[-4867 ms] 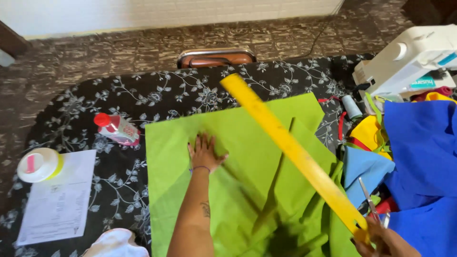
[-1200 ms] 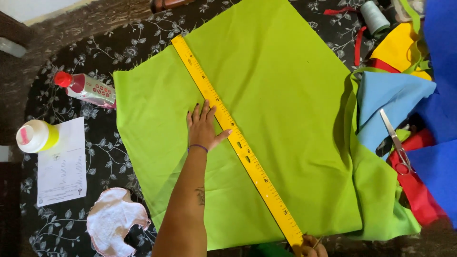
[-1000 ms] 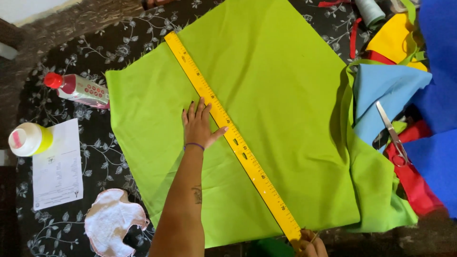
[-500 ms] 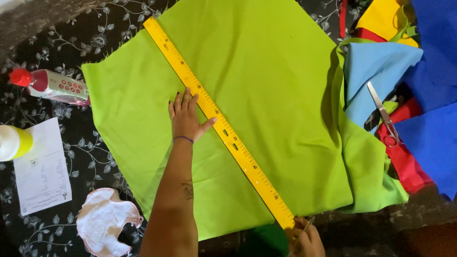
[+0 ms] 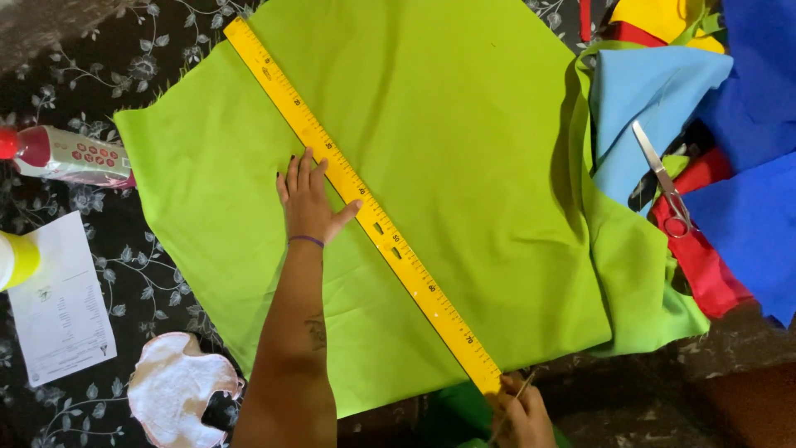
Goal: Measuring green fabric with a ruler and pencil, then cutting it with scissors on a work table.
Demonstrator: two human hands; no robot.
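- Left hand (image 5: 308,203): lies flat, palm down, fingers spread and extended, on the lime-green fabric (image 5: 464,166). The thumb tip touches the edge of the yellow ruler (image 5: 365,211). It grips nothing. A thin purple band circles the wrist.
- Right hand (image 5: 522,411): at the near edge of the table, touching the near end of the ruler. The fingers are curled around a thin, pencil-like stick (image 5: 516,396); what kind of marker it is cannot be told.
- Yellow ruler: lies flat and diagonal across the fabric, from the far left corner of the cloth to its near edge, just left of the near right corner.
- Lime-green fabric: spread over the middle of the table, mostly smooth, bunched into folds along its right side.
- Scissors (image 5: 662,181): closed, resting on the pile of light blue, dark blue and red fabric pieces (image 5: 730,199) at the right edge, well apart from both hands.
- Black floral tablecloth (image 5: 124,274): shows left of the green cloth.
- Left edge: a bottle with a red cap (image 5: 62,155) just beside the fabric; a yellow and white container (image 5: 15,260), partly out of view; a printed paper sheet (image 5: 62,303).
- Near left corner: a white padded cloth piece with pink trim (image 5: 178,390), beside the left forearm.
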